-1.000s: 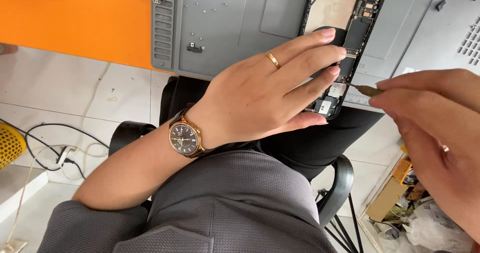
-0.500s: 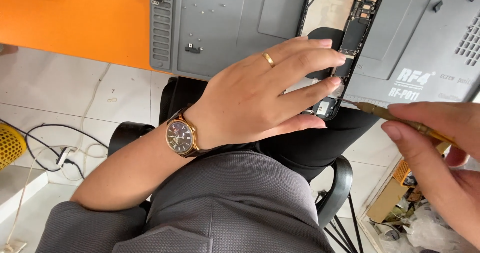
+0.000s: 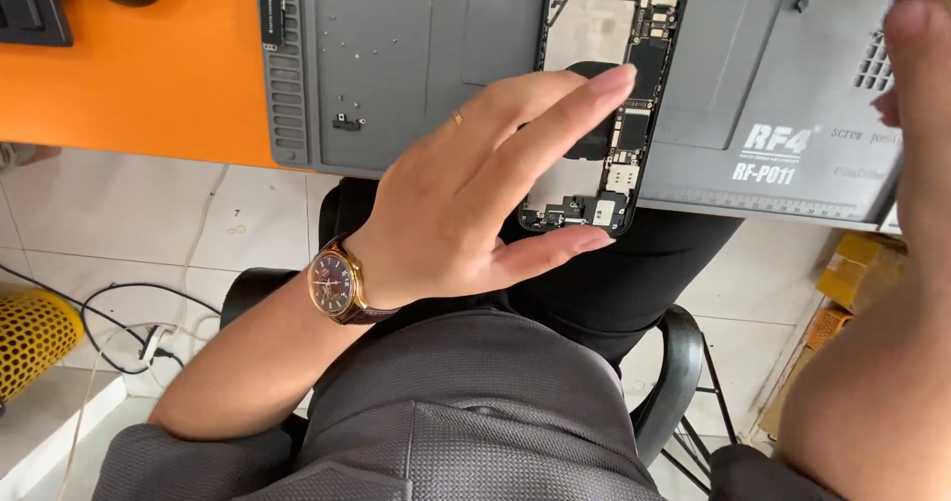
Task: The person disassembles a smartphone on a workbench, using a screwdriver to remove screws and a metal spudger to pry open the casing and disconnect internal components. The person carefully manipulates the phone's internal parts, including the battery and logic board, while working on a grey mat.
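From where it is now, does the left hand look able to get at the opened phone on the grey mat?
Probably yes: the left hand already reaches over the opened phone on the grey mat, fingers outstretched, with nothing between them. Contact cannot be told.

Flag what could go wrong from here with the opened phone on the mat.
1. The opened phone lies with its lower end at the grey mat's near edge, above the lap; a nudge from the left hand over it might tip it off.
2. Tiny screws lie loose on the mat and could scatter.
3. The right hand is mostly out of frame, its grip unseen.
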